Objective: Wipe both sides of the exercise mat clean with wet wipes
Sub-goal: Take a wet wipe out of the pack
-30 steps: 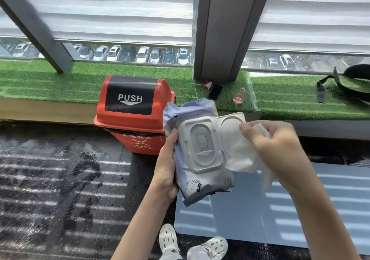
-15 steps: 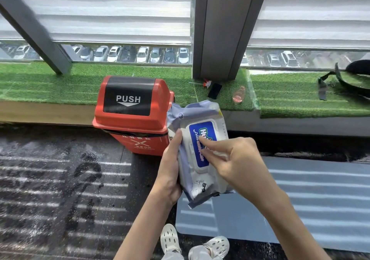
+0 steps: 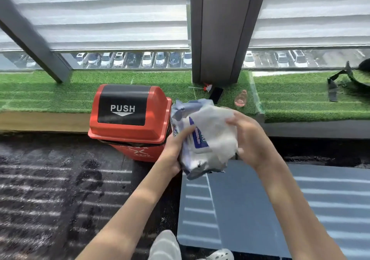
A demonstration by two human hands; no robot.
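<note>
A blue-grey exercise mat (image 3: 260, 209) lies flat on the dark floor at the lower right. Above its near-left corner I hold a pale wet-wipes pack (image 3: 197, 135) with a blue label on its lid. My left hand (image 3: 176, 149) grips the pack's left edge, thumb over the front. My right hand (image 3: 248, 139) holds a white wet wipe (image 3: 218, 127) spread over the pack's right side, fingers curled round it. The wipe hides most of the lid.
A red push-lid bin (image 3: 128, 119) stands just left of the pack, against a ledge covered in green turf (image 3: 60, 95). On the ledge lie a dark phone (image 3: 216, 94), a small pink bottle (image 3: 241, 98) and a black strap (image 3: 340, 83). My white shoes (image 3: 166, 247) show at the bottom.
The pack's lid was open with a wipe being pulled out, then my right hand pressed the lid closed. Now the right hand holds the wipe over the pack's front.
</note>
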